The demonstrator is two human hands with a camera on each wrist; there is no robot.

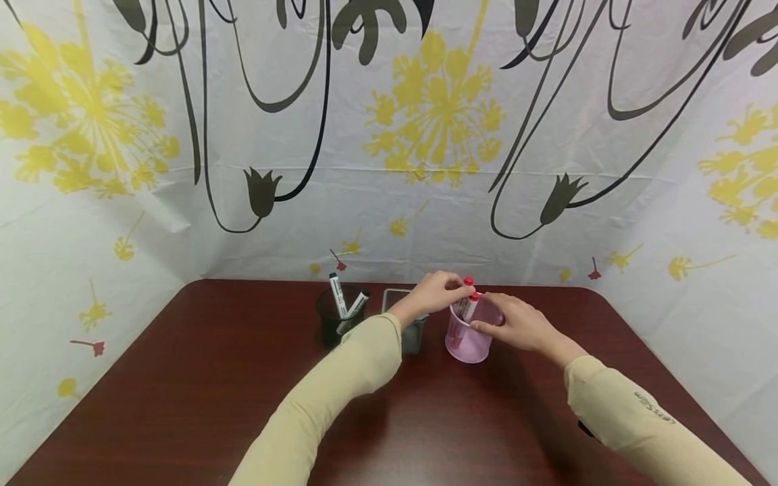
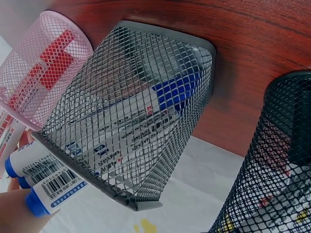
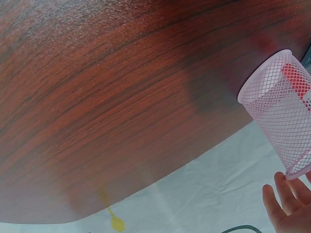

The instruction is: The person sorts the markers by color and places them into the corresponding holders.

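Note:
Near the back of the table, a pink mesh pen cup (image 1: 469,345) holds red-and-white markers (image 2: 30,90) with red ends. My left hand (image 1: 433,295) reaches over its left side and pinches the top of a red-capped marker (image 1: 468,281) that stands in the cup. From the right, my right hand (image 1: 518,325) holds the cup's rim, thumb on the near side and fingers on the far side. In the right wrist view the right fingertips (image 3: 279,177) sit right at the rim. The left fingertips are mostly hidden behind blue-ended markers in the left wrist view.
Left of the pink cup stands a grey square mesh holder (image 2: 141,63) with several blue-and-white markers (image 2: 116,131). Farther left, a black mesh cup (image 1: 328,324) contains black-capped white markers (image 1: 338,295). A patterned cloth (image 1: 377,236) hangs behind the dark wooden table (image 1: 182,378).

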